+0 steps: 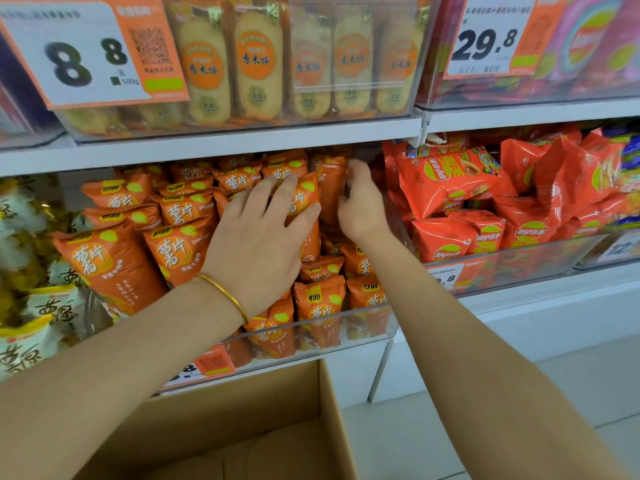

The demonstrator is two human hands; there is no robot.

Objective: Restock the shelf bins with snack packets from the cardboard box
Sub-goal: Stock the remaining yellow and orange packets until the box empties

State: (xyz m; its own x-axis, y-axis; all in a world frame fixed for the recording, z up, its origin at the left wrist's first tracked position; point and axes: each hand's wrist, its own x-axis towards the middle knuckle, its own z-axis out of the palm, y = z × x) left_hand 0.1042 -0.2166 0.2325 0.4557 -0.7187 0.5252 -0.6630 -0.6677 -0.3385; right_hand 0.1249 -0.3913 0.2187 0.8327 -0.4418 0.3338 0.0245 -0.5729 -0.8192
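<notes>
- Head view, looking forward and down at a shop shelf, with both bare forearms reaching in.
- Left hand (258,237): fingers straight and spread wide, palm down, pressing flat on the heap of orange snack packets (180,251), with nothing clasped. Gold bangle (225,292) round that wrist.
- Right hand (362,202): just beside the left, at the right end of the heap. Fingers curled round the edge of an upright packet (330,188), thumb towards its front. Somewhat blurred, so the finer detail of the hold is hard to read.
- Orange snack packets piled high in a clear bin (346,318) on the middle shelf. Some standing behind the front wall, others lying tilted on top, reaching nearly to the shelf board (242,143) above.
- Cardboard box (242,410) directly below the bin at the bottom of the view, open at the top, brown inner walls showing.
- To the right, a neighbouring bin (519,261), also clear, heaped with red crisp packets (450,181).
- To the left, white-and-yellow packets (31,306), partly blurred.
- On the shelf above, rice cracker packs (256,64) standing in a row behind clear plastic. An 8.8 price tag (79,53) on the left and a 29.8 price tag (485,39) on the right.
</notes>
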